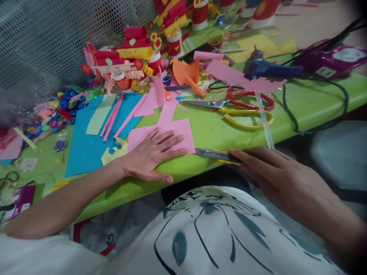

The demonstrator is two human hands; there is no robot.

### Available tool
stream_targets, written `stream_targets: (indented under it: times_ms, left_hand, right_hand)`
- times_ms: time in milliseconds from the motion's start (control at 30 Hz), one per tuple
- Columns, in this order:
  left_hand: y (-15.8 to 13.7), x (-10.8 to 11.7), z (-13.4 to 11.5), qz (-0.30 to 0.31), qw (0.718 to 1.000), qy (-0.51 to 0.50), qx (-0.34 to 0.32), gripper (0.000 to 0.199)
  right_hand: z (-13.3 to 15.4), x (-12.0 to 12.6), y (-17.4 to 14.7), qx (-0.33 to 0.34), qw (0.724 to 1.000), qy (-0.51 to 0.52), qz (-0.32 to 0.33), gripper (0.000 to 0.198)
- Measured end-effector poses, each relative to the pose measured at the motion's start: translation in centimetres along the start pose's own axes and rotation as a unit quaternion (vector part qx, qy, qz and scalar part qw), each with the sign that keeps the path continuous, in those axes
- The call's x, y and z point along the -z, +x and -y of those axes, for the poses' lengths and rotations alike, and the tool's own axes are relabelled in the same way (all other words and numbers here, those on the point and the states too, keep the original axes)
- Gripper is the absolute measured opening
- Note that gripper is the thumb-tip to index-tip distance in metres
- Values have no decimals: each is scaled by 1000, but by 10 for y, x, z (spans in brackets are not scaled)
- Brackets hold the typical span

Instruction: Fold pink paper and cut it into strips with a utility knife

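My left hand (151,154) lies flat with its fingers spread on a pink paper sheet (183,131) near the table's front edge. My right hand (275,172) is closed around the end of a slim dark metal tool with yellow along its side, which looks like a utility knife (213,153). Its far tip meets the sheet's right edge; my hand hides the other end. Beyond the sheet lie large scissors (226,104) with red and yellow handles. A blue sheet (83,152), bearing thin pink paper strips (111,118), is to the left.
Several red and yellow paper figures (134,53) stand at the back before a perforated metal panel (109,19). A blue glue gun (272,69) with a glue stick and a purple power strip (335,57) with cords lie right. Colourful caps (67,109) are heaped left.
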State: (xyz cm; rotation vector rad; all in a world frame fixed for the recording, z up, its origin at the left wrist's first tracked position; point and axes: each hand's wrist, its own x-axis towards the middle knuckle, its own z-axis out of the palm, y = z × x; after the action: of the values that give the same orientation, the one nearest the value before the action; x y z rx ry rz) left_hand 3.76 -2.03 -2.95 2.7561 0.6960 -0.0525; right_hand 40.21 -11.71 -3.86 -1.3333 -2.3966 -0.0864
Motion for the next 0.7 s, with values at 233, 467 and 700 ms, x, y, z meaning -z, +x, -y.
stream_targets:
  times_ms: [233, 467, 700]
  left_hand:
    - [3, -2, -6, -16, 1000, -22, 9, 97]
    - [6, -3, -14, -33, 999, -25, 15, 97]
    - [6, -4, -17, -28, 999, -25, 24, 100]
  right_hand:
    - [9, -2, -1, -14, 1000, 3, -10, 37]
    - [8, 0, -1, -13, 1000, 7, -3, 36]
    - [9, -3, -2, -12, 1000, -8, 11, 39]
